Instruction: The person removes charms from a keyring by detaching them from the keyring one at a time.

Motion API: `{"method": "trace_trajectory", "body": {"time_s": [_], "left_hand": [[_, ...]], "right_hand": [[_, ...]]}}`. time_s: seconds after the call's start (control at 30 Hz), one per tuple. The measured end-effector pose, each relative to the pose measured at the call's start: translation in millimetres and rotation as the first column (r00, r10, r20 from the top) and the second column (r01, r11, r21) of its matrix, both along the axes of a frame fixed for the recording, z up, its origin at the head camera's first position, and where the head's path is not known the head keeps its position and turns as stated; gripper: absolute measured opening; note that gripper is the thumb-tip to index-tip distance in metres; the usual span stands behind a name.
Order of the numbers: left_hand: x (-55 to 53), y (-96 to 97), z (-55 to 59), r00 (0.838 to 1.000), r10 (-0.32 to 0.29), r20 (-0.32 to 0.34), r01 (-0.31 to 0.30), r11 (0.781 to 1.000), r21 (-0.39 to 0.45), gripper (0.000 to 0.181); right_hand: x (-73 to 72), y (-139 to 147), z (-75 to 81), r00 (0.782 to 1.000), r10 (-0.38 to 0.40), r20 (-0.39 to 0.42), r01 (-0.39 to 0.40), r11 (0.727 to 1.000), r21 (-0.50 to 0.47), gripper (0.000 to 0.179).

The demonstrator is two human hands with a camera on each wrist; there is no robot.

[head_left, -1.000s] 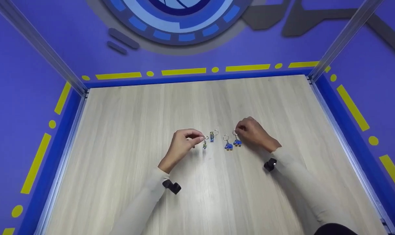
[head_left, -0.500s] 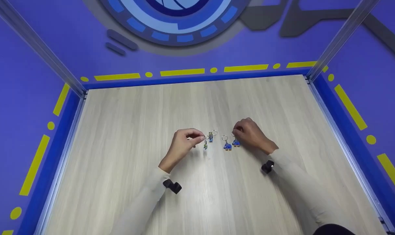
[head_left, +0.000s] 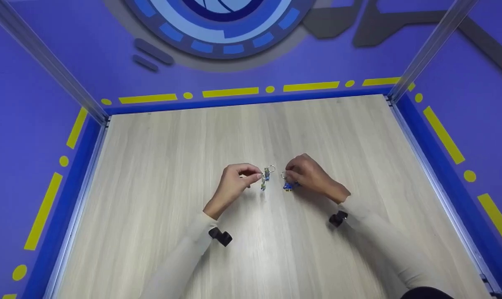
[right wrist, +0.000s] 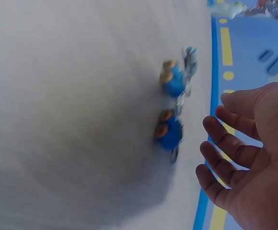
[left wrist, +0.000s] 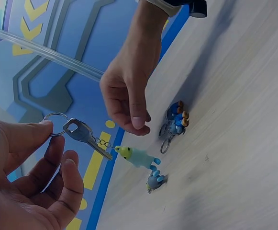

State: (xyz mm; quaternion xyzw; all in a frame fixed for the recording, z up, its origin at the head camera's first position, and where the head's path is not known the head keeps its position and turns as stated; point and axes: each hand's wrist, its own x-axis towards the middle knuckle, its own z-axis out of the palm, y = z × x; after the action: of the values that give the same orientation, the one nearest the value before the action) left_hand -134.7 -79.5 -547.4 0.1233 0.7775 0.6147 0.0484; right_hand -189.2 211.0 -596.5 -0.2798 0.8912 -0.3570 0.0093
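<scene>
My left hand (head_left: 234,182) pinches the split ring of a keychain between thumb and index finger. From that ring hang a silver key (left wrist: 83,134) and a small charm figure (left wrist: 138,156) with a yellow-green head and pale teal body, held off the table. A second, similar keychain (head_left: 267,174) lies just right of it. Over two blue elephant keychains (right wrist: 170,133) on the table hovers my right hand (head_left: 311,173), its fingers loosely bent and holding nothing. In the head view this hand partly covers both elephants.
A light wood-grain table (head_left: 184,141) lies under both hands. Blue walls (head_left: 89,54) with yellow marks and metal corner posts enclose its back and sides. A black camera mount sits on each wrist.
My right hand has moved left, from the ring of the far-right elephant keychain to above the other elephant. The left hand stays nearly in place, still holding its keychain.
</scene>
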Motion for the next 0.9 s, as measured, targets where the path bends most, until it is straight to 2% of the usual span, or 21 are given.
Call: {"method": "trace_trajectory", "body": {"time_s": [0.2, 0.47, 0.7, 0.9], "left_hand": [[-0.9, 2.1, 1.0, 1.000, -0.009, 0.010, 0.009, 1.000, 0.017, 0.004], [-2.6, 4.0, 1.5, 0.999, -0.036, 0.000, 0.036, 0.999, 0.013, 0.008], [-1.6, 7.2, 1.9, 0.998, -0.054, -0.007, 0.055, 0.998, 0.019, 0.007], [-1.0, 9.5, 3.1, 0.998, -0.061, -0.002, 0.061, 0.998, 0.034, 0.006]], "right_hand": [[10.0, -11.4, 12.0, 0.999, 0.041, 0.011, -0.040, 0.995, -0.087, 0.007], [23.7, -29.1, 29.2, 0.990, 0.133, -0.047, -0.139, 0.974, -0.178, 0.010], [30.3, -38.8, 33.2, 0.985, 0.161, -0.061, -0.171, 0.957, -0.235, 0.013], [30.7, -45.8, 30.3, 0.979, 0.183, -0.086, -0.199, 0.943, -0.266, 0.014]]}}
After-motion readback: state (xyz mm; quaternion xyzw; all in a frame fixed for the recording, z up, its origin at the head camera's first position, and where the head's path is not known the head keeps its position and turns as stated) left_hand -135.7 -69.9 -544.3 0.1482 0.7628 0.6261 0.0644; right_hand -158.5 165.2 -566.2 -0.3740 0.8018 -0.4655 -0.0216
